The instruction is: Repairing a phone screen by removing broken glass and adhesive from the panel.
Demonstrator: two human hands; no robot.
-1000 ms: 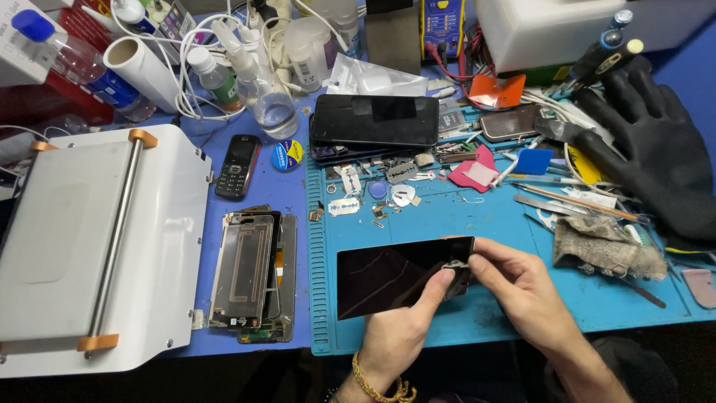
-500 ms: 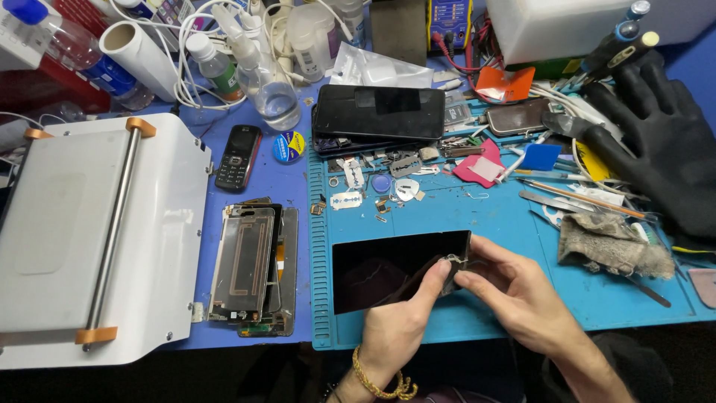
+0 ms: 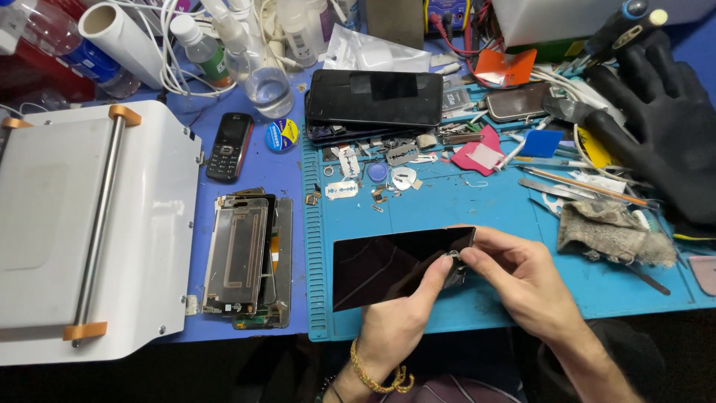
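Observation:
A thin black phone screen panel (image 3: 377, 265) is held flat just above the blue work mat (image 3: 462, 201), near its front edge. My left hand (image 3: 403, 317), with a gold chain bracelet on the wrist, grips the panel from below at its right half. My right hand (image 3: 522, 280) pinches the panel's right end, thumb and forefinger meeting at the corner; something small and metallic shows between the fingers, too small to make out.
Left of the mat lie an opened phone frame (image 3: 242, 257), a small keypad phone (image 3: 227, 147) and a white machine with a steel roller bar (image 3: 82, 224). Stacked dark phones (image 3: 377, 98), razor blades, tweezers, a rag (image 3: 615, 231) and a black glove (image 3: 664, 127) crowd the back and right.
Both hands and the panel have stayed in about the same spot; the right fingers shifted slightly at the panel's right corner. The camera view moved a little.

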